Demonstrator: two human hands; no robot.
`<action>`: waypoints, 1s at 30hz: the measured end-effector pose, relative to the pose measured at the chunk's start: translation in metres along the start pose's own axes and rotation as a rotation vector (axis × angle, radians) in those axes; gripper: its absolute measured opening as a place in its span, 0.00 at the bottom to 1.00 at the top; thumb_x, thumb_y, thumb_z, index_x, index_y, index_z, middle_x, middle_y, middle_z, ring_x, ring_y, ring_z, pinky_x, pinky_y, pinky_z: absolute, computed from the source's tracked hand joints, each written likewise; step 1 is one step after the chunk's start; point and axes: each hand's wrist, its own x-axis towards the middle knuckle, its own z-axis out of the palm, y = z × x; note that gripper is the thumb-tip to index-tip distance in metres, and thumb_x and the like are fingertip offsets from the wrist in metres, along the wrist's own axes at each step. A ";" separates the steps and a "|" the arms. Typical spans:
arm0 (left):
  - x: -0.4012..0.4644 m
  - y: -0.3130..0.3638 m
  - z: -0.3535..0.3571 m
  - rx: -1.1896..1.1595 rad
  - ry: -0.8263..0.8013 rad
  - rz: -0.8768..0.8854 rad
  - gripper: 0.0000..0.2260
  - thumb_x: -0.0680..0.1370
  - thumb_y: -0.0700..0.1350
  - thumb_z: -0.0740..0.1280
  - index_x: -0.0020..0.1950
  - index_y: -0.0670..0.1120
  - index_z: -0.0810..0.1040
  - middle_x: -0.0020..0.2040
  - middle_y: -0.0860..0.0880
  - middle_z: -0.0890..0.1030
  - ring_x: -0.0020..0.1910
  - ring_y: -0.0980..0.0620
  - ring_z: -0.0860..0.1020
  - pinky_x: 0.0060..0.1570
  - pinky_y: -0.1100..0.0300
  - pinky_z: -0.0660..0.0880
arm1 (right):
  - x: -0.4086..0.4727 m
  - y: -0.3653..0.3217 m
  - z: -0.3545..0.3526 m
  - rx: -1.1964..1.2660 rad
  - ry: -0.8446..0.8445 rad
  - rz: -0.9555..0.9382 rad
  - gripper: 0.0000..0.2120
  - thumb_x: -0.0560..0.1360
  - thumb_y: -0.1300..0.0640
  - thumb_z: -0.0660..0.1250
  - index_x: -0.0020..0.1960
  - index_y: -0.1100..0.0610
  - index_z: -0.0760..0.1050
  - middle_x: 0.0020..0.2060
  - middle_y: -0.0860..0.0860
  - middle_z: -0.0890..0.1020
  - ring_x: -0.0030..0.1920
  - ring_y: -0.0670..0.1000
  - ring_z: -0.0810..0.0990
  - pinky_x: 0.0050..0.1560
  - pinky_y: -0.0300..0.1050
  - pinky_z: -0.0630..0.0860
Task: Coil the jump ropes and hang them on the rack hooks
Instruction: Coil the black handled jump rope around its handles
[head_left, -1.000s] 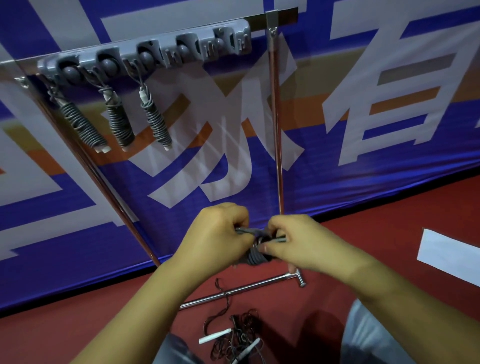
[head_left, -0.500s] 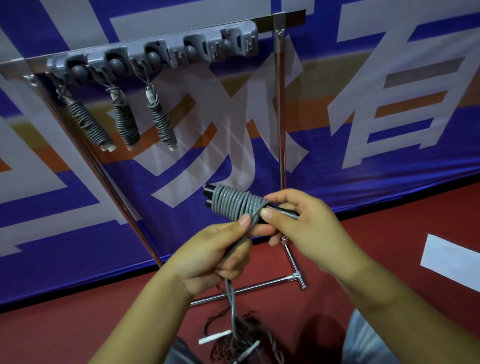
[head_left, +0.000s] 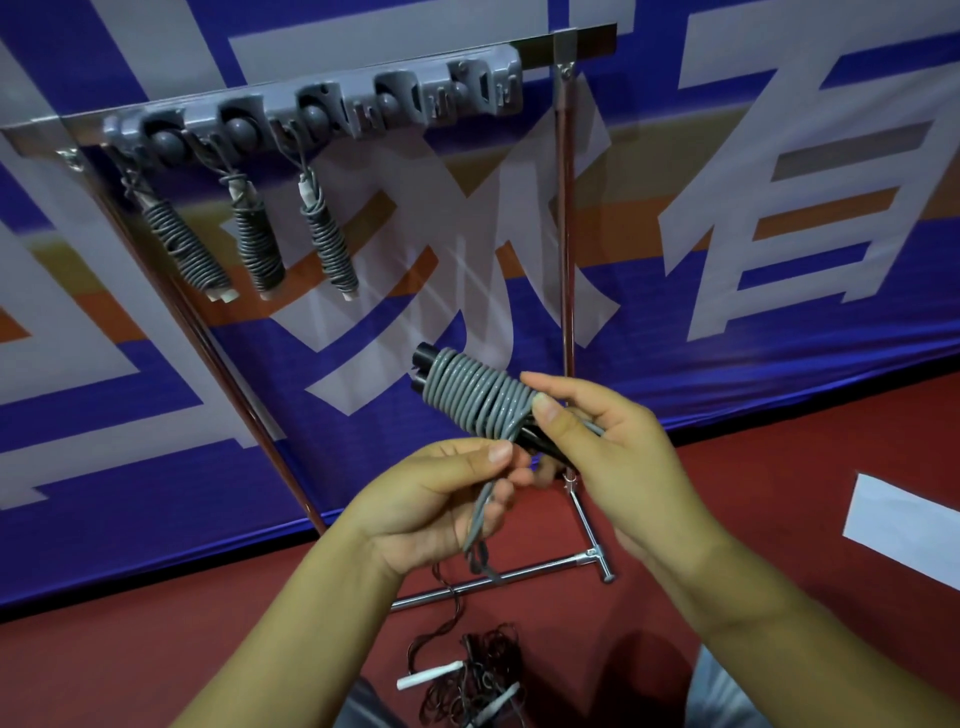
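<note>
Head view: the right hand (head_left: 618, 447) pinches the grey jump rope (head_left: 475, 397) wound round its black handles. The left hand (head_left: 436, 499) holds the loose rope end below. Three coiled ropes (head_left: 260, 239) hang on the rack hooks (head_left: 311, 111).

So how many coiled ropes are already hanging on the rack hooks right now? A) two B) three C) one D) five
B: three coiled ropes hang from the grey hook rail, at and, while a fourth rope is in the hands.
</note>
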 end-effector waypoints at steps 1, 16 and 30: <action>0.001 0.000 0.001 -0.052 -0.017 -0.012 0.17 0.53 0.42 0.85 0.35 0.39 0.82 0.34 0.45 0.80 0.23 0.60 0.74 0.21 0.70 0.71 | 0.000 0.000 0.001 0.025 0.007 0.013 0.09 0.76 0.61 0.65 0.52 0.51 0.80 0.35 0.50 0.84 0.33 0.45 0.81 0.37 0.35 0.75; 0.006 -0.005 0.002 -0.326 -0.175 -0.101 0.12 0.64 0.39 0.80 0.44 0.39 0.83 0.41 0.46 0.82 0.26 0.58 0.74 0.29 0.67 0.72 | 0.002 -0.006 0.002 0.112 0.074 0.019 0.06 0.75 0.61 0.66 0.50 0.53 0.80 0.40 0.54 0.84 0.40 0.45 0.83 0.37 0.33 0.76; 0.005 -0.004 -0.001 0.344 0.238 0.268 0.11 0.64 0.38 0.75 0.40 0.41 0.74 0.39 0.45 0.82 0.36 0.54 0.79 0.28 0.65 0.73 | 0.000 -0.002 0.006 0.009 0.061 0.016 0.06 0.76 0.58 0.67 0.49 0.48 0.79 0.34 0.50 0.83 0.34 0.47 0.80 0.36 0.32 0.75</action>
